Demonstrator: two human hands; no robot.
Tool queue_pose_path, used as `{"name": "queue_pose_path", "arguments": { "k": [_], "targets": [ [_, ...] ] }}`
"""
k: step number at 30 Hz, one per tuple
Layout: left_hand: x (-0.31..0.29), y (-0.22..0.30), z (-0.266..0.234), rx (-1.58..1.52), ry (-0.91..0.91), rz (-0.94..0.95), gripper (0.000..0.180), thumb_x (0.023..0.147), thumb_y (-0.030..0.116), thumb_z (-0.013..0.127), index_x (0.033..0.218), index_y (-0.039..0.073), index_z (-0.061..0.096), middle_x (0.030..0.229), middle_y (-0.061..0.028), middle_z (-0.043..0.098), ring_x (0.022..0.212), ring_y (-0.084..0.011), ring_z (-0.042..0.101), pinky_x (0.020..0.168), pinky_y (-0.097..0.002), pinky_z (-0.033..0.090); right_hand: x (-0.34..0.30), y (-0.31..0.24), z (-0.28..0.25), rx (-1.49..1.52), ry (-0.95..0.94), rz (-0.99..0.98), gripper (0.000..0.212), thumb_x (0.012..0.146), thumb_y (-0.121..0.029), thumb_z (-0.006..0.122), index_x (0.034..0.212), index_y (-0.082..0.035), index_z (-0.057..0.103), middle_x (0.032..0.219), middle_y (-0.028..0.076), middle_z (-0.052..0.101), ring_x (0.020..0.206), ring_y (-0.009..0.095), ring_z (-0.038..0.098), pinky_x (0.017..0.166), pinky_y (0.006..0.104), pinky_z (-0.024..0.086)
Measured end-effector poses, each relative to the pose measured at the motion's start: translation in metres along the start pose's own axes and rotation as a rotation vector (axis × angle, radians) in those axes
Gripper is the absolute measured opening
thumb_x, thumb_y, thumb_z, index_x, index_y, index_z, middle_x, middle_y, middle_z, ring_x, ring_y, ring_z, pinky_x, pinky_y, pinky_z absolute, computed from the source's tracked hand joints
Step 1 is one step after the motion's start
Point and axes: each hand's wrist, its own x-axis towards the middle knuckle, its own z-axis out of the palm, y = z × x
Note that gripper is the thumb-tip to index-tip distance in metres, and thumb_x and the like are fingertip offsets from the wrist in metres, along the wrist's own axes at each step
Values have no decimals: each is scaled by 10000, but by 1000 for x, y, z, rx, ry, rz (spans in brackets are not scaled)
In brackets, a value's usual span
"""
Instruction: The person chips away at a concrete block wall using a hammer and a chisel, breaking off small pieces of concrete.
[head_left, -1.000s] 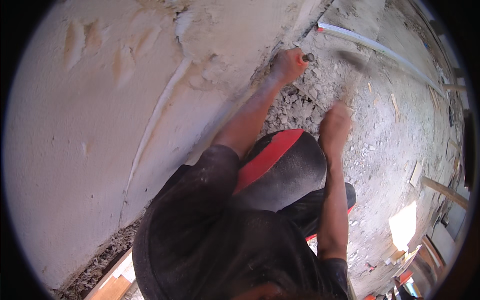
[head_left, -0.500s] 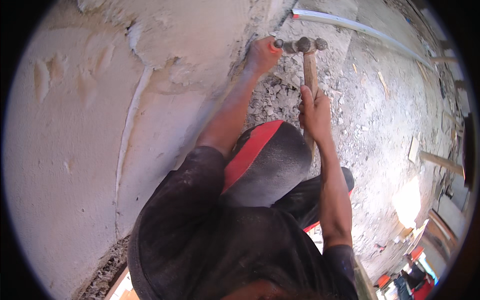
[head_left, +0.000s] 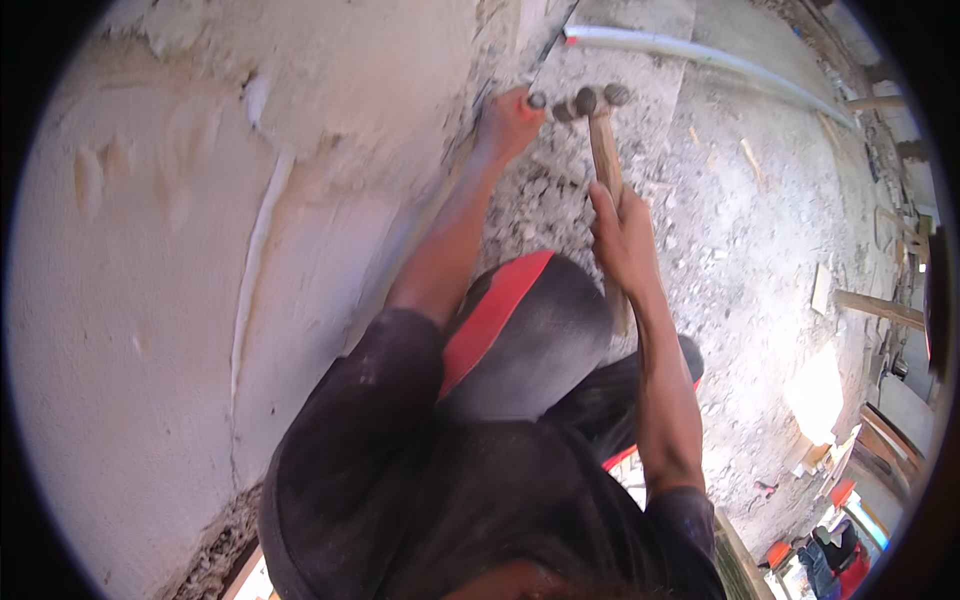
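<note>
At the foot of the plastered wall, my left hand [head_left: 512, 122] is closed around a chisel. Only the round metal butt of the chisel [head_left: 537, 101] sticks out of the fist; its working tip is hidden. My right hand [head_left: 627, 240] grips the wooden handle of a hammer [head_left: 604, 150], with the thumb laid along the handle. The hammer's metal head is a little to the right of the chisel's butt, with a small gap between them. Broken rubble [head_left: 535, 205] lies below both tools, near my bent knee.
The pale wall [head_left: 150, 330] rises close on my left. A long metal bar [head_left: 680, 45] lies on the dusty floor beyond the hammer. Wood pieces, including a timber [head_left: 880, 308], lie at the right. Orange and red items [head_left: 842, 492] show at the lower right.
The hammer head, earlier against or very near the chisel's butt, now stands slightly farther from it. The whole view has shifted a little; both grips are the same.
</note>
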Motion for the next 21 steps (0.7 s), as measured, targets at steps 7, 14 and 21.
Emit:
{"name": "queue_pose_path", "arguments": {
  "k": [7,14,21],
  "targets": [
    [7,11,-7,-55,17,38,190,765,102,683,704,18,525,606,-193,559,619,-408,583,557,-432,464,-22,-106,-66,905,424,-631,333,1005,-349,522,936,-23,536,646,52,532,506,153,520,430,280,435],
    [-4,23,-2,-11,-36,-3,176,775,137,708,728,40,569,650,-175,600,667,-399,612,593,-431,477,-14,22,-10,-108,14,-75,342,1010,-358,534,878,-44,517,579,9,478,461,123,485,442,314,399],
    [-88,42,39,166,-512,61,237,837,341,679,821,105,662,803,-124,700,752,-329,690,631,-431,547,-81,38,-41,411,141,218,304,1008,-358,533,889,-86,470,598,-35,439,441,69,427,387,240,357]
  ]
}}
